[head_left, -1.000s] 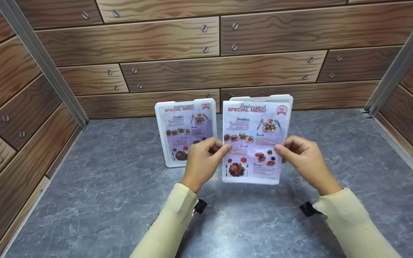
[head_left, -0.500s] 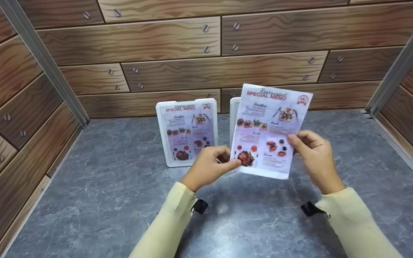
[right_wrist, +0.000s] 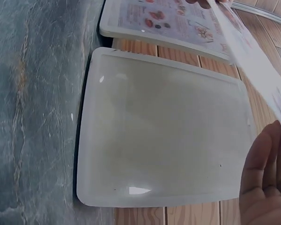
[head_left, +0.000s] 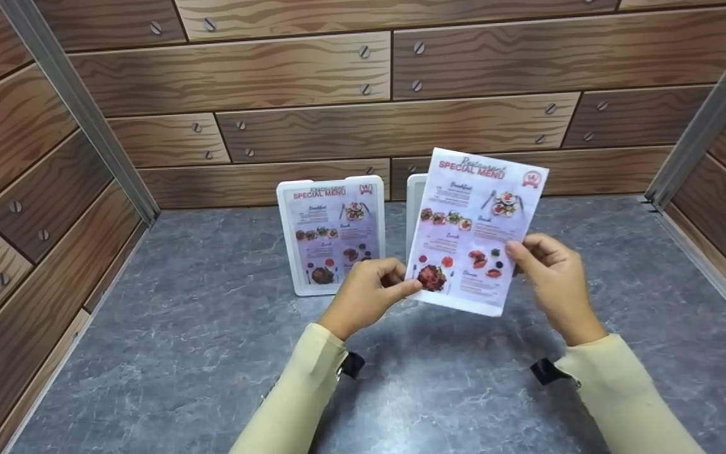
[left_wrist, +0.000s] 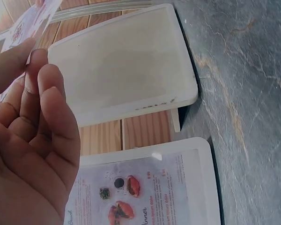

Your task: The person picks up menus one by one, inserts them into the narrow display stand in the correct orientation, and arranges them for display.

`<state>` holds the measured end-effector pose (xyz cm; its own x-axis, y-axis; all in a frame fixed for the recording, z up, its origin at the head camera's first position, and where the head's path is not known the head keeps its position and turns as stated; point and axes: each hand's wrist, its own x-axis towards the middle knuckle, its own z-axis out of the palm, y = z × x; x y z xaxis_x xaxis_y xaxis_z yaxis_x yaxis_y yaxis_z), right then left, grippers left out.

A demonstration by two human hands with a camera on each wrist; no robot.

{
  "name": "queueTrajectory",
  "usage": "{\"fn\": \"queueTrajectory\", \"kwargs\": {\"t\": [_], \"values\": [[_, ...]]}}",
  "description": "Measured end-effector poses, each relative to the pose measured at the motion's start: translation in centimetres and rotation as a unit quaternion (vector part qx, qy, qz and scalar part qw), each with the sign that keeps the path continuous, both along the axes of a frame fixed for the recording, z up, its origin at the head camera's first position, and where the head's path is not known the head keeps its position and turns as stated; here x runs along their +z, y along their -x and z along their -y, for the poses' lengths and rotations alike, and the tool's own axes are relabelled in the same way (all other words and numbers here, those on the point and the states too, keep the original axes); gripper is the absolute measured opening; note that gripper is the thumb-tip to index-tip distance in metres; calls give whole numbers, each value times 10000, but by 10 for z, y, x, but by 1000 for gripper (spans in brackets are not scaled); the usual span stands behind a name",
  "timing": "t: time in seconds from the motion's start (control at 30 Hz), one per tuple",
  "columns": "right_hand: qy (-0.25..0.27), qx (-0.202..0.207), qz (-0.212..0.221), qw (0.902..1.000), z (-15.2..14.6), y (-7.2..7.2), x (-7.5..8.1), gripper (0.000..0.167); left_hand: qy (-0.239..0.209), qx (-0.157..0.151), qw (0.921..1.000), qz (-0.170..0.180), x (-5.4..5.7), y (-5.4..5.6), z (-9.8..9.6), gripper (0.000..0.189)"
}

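Observation:
Both hands hold a printed menu sheet (head_left: 464, 233) up in the air, tilted, with its printed face toward me. My left hand (head_left: 369, 293) pinches its lower left corner between thumb and fingers. On the sheet's right edge, my right hand (head_left: 552, 280) pinches with the thumb in front. Behind the sheet stands a white frame (right_wrist: 168, 131) with a blank, pale panel; in the head view the sheet hides most of it. To its left, a second white frame (head_left: 331, 236) stands upright with a matching menu inside, its lower right part behind my left hand.
Frames and hands are over a grey marbled tabletop (head_left: 199, 353). A wood-plank patterned wall (head_left: 306, 75) rises close behind the frames. Similar side walls with grey metal corner strips (head_left: 86, 120) bound the table left and right.
The menu sheet has come away from the front of the right frame, moving up and right and tilting clockwise. My left hand's pinch has shifted down to its lower left corner.

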<state>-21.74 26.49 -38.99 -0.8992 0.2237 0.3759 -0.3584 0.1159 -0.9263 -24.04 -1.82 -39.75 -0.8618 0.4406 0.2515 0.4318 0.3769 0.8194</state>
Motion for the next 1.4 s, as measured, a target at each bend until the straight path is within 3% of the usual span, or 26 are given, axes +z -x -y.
{"fn": "queueTrajectory", "kwargs": {"t": [0.23, 0.43, 0.67, 0.9, 1.2, 1.3, 1.4], "values": [[654, 98, -133, 9977, -1, 1, -2, 16, 165, -512, 9983, 217, -1, 0, 2, 7], [648, 106, -89, 9978, -1, 2, -3, 17, 371, -654, 9969, 229, -3, 2, 3, 7], [678, 142, 19, 9976, -3, 2, -3, 17, 297, -483, 9983, 150, -1, 4, 2, 5], [871, 146, -165, 9960, -2, 4, -5, 14, 160, -346, 9990, 214, -3, 3, 3, 5], [924, 306, -155, 9951, -4, 10, -5, 14, -85, 139, 9995, 265, -7, 3, -3, 5], [1121, 461, -161, 9925, -5, 14, -1, 8, -174, 218, 9994, 214, -4, 5, -7, 4], [1199, 441, -187, 9916, -5, 21, 10, 7, -262, 332, 9989, 180, 7, 9, -12, 6]]}}
